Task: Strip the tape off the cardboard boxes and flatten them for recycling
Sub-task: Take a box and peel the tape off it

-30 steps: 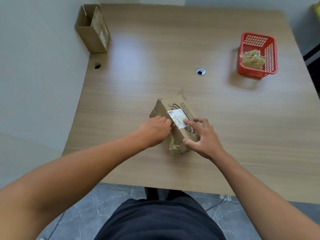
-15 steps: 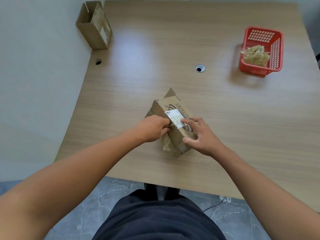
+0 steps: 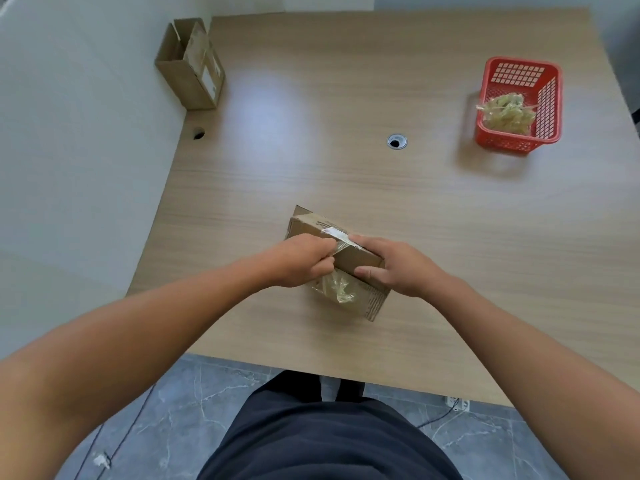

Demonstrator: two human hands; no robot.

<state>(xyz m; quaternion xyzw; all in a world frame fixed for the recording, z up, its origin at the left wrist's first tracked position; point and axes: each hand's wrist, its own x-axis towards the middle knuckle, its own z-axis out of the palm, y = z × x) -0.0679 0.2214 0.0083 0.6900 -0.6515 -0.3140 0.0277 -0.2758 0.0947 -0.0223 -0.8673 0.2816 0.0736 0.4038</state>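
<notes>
Cardboard box [image 3: 358, 259] sits on the wooden table [image 3: 311, 161] close to the near edge, tilted up under both my hands in the head view. My left hand [image 3: 301, 261] is curled tight, thumb and fingers pinching a strip of clear tape [image 3: 341, 244] that stretches from the box's top edge. My right hand [image 3: 398, 268] grips the box, fingers over the top by the white label [image 3: 334, 232], thumb pressed on the near side. A crumpled length of tape hangs down the box's near face. At the far left corner a second box [image 3: 194, 71] stands upright and open against the wall. Well apart at the far right, a red basket [image 3: 519, 147] holds a wad of stripped tape [image 3: 507, 114].
</notes>
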